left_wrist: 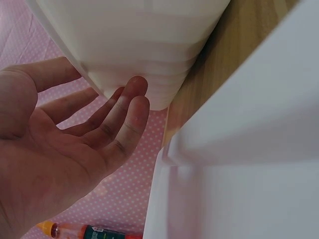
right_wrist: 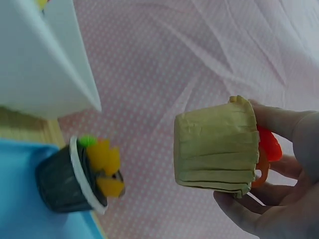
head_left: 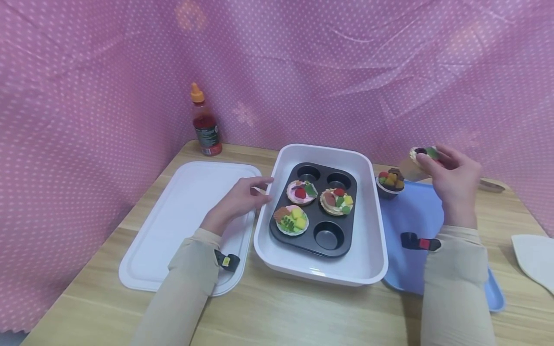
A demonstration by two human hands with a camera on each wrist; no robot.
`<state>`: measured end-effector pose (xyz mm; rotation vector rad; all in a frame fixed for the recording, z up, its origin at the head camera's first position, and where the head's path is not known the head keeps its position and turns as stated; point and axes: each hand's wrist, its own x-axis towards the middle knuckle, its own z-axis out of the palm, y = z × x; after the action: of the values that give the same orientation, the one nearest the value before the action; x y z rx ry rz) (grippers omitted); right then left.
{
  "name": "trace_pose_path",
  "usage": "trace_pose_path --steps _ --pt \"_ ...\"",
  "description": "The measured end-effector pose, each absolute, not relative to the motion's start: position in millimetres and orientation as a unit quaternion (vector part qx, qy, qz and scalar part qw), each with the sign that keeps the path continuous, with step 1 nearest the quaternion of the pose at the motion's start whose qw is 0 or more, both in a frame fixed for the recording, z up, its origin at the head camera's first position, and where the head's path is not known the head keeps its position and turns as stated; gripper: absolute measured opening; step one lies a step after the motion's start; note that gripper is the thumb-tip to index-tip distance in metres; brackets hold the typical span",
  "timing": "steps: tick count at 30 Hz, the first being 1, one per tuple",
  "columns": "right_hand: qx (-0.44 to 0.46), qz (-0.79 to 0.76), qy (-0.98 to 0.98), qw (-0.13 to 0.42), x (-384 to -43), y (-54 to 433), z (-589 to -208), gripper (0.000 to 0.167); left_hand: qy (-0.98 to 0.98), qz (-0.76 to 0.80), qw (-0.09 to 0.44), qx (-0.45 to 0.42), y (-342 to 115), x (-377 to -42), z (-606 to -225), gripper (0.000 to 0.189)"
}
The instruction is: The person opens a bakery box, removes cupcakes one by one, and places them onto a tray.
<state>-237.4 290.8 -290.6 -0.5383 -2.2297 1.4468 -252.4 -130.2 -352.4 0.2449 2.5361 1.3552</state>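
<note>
High over the right side of the table, my right hand point(head_left: 456, 180) grips a toy cupcake point(right_wrist: 217, 147) by its topped end. Its case is cream and pleated, with red and orange pieces showing on top. My left hand point(head_left: 238, 199) is beside the left wall of a white tub point(head_left: 320, 275), fingers loosely bent and holding nothing. Inside the tub lies a dark muffin tin point(head_left: 315, 215). Three toy cakes sit in its cups: a pink one point(head_left: 298, 193), one with yellow cubes point(head_left: 293, 222) and a fruit-topped one point(head_left: 336, 202). The other cups hold nothing.
A dark-cased cupcake point(head_left: 389, 185) stands at the back of a blue tray point(head_left: 402, 250), right of the tub. To the left lies a white tray point(head_left: 182, 226). A sauce bottle point(head_left: 207, 127) stands behind it. Part of a white object point(head_left: 536, 257) shows at far right.
</note>
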Motion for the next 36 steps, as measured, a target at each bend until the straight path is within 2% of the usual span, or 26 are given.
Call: trace_pose_path --steps 10,36 --pt "-0.257 0.473 -0.828 0.157 -242 308 -304 0.069 0.870 0.468 0.128 0.085 -131 -252 -354 0.054" --pt "-0.292 0.450 -0.831 0.148 -252 337 -348 0.073 0.874 0.462 0.130 0.077 -130 -253 -353 0.054"
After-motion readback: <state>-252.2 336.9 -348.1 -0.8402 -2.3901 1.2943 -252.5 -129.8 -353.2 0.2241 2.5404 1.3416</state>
